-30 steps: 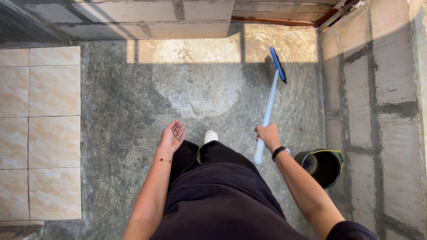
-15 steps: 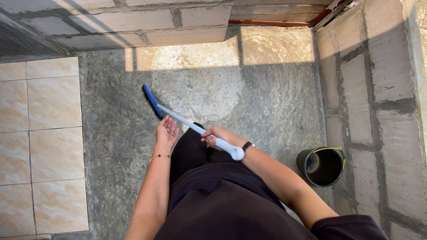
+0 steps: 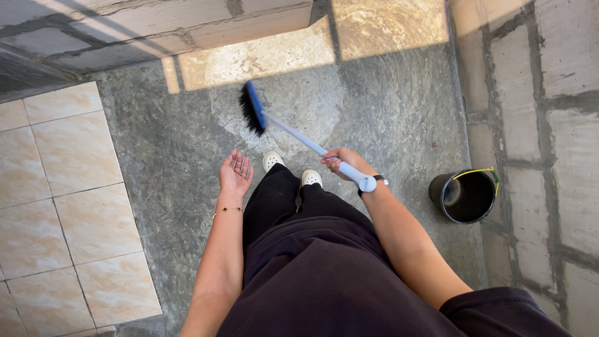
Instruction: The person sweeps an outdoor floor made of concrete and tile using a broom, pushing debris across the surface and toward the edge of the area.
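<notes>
One hand, the right hand (image 3: pixel 342 161), is closed around the pale handle end of the broom (image 3: pixel 293 134), its blue head angled onto the concrete floor (image 3: pixel 156 162) ahead-left, while the left hand (image 3: pixel 235 175) hangs open and empty (perhaps for balance), black bucket (image 3: pixel 467 195) off right.

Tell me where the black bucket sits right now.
In the head view, the black bucket stands on the concrete floor at the right, against the block wall, just beyond the right hand holding the broom.
</notes>
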